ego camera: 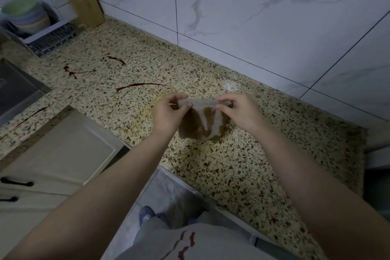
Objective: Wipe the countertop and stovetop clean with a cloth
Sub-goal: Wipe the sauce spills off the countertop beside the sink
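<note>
A grey cloth (pixel 203 124), stained brown over most of its face, hangs above the speckled granite countertop (pixel 242 164). My left hand (pixel 168 113) pinches its upper left corner and my right hand (pixel 240 110) pinches its upper right corner, stretching the top edge between them. Dark brown sauce streaks (pixel 141 85) lie on the counter to the left of the cloth, with more brown splashes (pixel 72 72) farther left. A pale yellowish smear (pixel 147 110) shows on the counter beside my left hand. No stovetop is visible.
A wooden holder with sticks (pixel 86 4) stands in the back corner against the tiled wall (pixel 253 17). A dish rack with stacked bowls (pixel 31 25) sits at the far left. A sink (pixel 14 88) lies at the left edge, cabinet drawers (pixel 54 154) below.
</note>
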Tool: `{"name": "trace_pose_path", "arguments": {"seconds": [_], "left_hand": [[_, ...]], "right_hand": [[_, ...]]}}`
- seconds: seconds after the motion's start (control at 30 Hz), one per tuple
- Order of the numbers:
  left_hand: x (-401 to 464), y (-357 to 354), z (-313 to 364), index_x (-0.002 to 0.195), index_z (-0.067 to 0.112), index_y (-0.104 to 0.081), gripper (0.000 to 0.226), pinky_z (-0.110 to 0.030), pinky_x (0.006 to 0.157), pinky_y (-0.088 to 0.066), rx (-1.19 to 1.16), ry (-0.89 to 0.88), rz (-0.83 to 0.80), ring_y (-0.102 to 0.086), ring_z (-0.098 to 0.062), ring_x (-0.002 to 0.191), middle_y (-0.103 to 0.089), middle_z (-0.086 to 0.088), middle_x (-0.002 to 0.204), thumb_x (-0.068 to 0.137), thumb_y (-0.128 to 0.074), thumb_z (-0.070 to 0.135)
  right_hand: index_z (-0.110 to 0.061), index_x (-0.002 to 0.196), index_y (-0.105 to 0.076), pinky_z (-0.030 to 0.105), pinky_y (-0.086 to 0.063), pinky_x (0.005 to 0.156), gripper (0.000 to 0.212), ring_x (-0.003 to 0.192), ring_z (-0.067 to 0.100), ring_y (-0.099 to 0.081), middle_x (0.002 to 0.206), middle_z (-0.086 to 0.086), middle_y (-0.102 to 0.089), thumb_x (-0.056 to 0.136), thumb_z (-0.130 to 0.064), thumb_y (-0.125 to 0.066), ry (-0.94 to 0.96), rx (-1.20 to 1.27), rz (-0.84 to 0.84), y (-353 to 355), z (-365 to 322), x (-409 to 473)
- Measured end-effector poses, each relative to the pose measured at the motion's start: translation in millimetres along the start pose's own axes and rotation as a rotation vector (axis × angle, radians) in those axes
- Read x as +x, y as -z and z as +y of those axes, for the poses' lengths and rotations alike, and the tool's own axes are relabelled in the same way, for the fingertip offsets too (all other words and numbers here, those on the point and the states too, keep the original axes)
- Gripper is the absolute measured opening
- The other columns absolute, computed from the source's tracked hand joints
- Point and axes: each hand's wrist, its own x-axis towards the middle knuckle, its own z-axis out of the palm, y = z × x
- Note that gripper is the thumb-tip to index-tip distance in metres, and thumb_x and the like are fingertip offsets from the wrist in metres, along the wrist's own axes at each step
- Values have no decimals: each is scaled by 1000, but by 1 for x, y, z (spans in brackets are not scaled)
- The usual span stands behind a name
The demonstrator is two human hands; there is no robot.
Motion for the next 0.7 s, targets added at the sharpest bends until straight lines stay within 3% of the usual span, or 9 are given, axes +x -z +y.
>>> {"name": "trace_pose_path", "arguments": {"seconds": [0.07,0.2,0.27,0.33,0.4,0.53,0.6,0.7], "left_hand": [[3,2,-6,99,20,-75,11,-31,86,-56,211,-163,-13,-62,-13,94,-66,6,101,88,-77,21],[3,6,-11,97,18,-67,11,-27,98,-44,311,-322,-73,-53,-14,109,-55,0,114,93,-72,27],[0,7,-14,99,18,-62,11,-32,100,-47,303,-409,-150,-55,-12,114,-62,3,120,98,-65,29],[-5,6,-16,101,21,-59,12,-38,85,-57,280,-435,-196,-64,-9,98,-67,8,106,100,-60,33],[-9,3,-18,101,25,-59,14,-39,71,-59,249,-448,-192,-65,-7,87,-65,15,96,100,-58,38],[-18,-10,-25,97,21,-64,6,-32,60,-58,60,-420,-245,-68,-9,86,-66,12,95,100,-64,27],[-18,-26,-41,96,20,-66,6,-32,63,-59,98,-328,-313,-68,-8,87,-67,10,94,98,-66,26],[-16,-46,-77,102,20,-65,8,-32,79,-56,265,-141,-398,-66,-12,91,-68,7,99,96,-68,24]], "right_hand": [[-19,108,-77,40,-47,105,17,104,13,-52,110,1,-62,95,-29,-70,20,-96,5,1,1,2],[-25,90,-61,37,-33,112,12,131,13,-39,144,2,-47,99,-31,-64,56,-147,-46,2,2,0],[-30,89,-53,34,-49,100,16,112,9,-57,126,-1,-61,105,-29,-55,55,-116,-110,4,4,-6],[-33,91,-51,24,-55,70,18,82,4,-61,94,-9,-63,107,-27,-50,42,-85,-122,7,5,-15],[-27,99,-59,21,-58,63,11,83,3,-65,90,-11,-64,107,-28,-51,-12,-26,-92,10,10,-22],[-25,107,-71,23,-57,79,12,90,-2,-67,97,-14,-71,104,-28,-60,-85,153,-27,12,30,-30],[-28,111,-71,27,-57,88,13,95,-5,-66,103,-16,-71,104,-28,-61,-142,167,-53,1,51,-33],[-25,145,-54,43,-46,113,41,132,15,-55,141,-2,-61,105,-33,-58,-217,-35,-73,-35,90,-41]]}}
